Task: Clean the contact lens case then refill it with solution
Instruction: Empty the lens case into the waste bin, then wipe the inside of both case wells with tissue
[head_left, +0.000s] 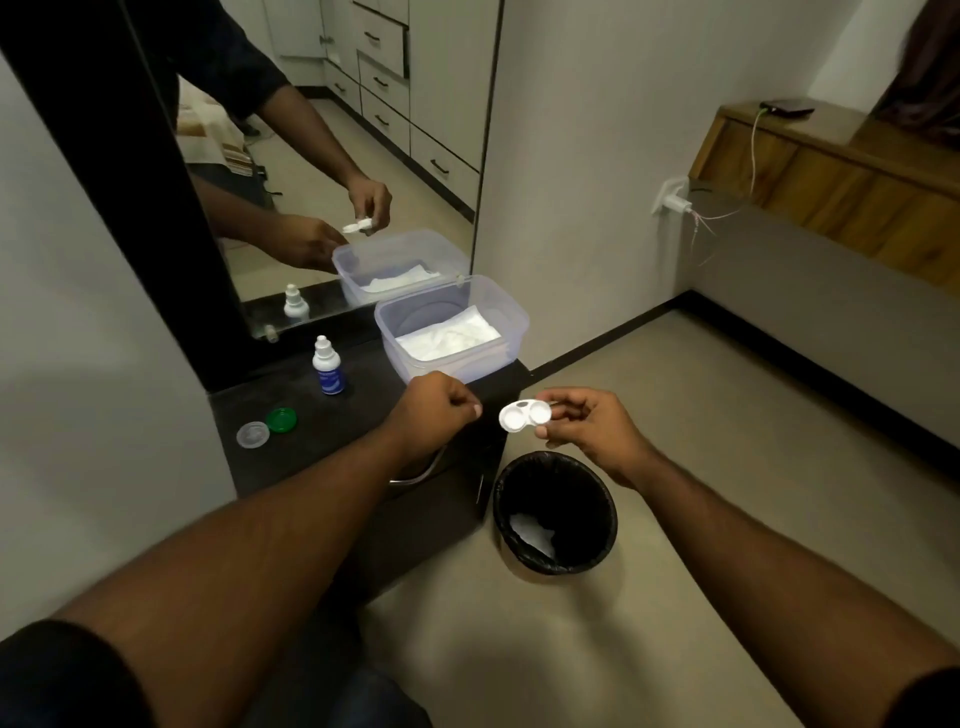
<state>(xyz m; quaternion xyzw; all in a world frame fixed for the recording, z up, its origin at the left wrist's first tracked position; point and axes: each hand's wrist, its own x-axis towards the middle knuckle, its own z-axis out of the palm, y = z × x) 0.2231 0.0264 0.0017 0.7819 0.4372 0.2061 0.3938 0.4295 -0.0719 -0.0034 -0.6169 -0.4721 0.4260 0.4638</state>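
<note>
On the dark bench (291, 467) lie a clear cap (253, 434) and a green cap (281, 419), the solution bottle (328, 365) at their one o'clock, then the left hand (434, 410), its grip curled on nothing visible, and at three o'clock the right hand (584, 428) pinching the open white lens case (524, 414) above the black bin (555, 512).

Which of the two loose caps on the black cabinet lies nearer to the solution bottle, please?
The green cap; it sits closer to the solution bottle than the clear cap, which lies further left.
</note>
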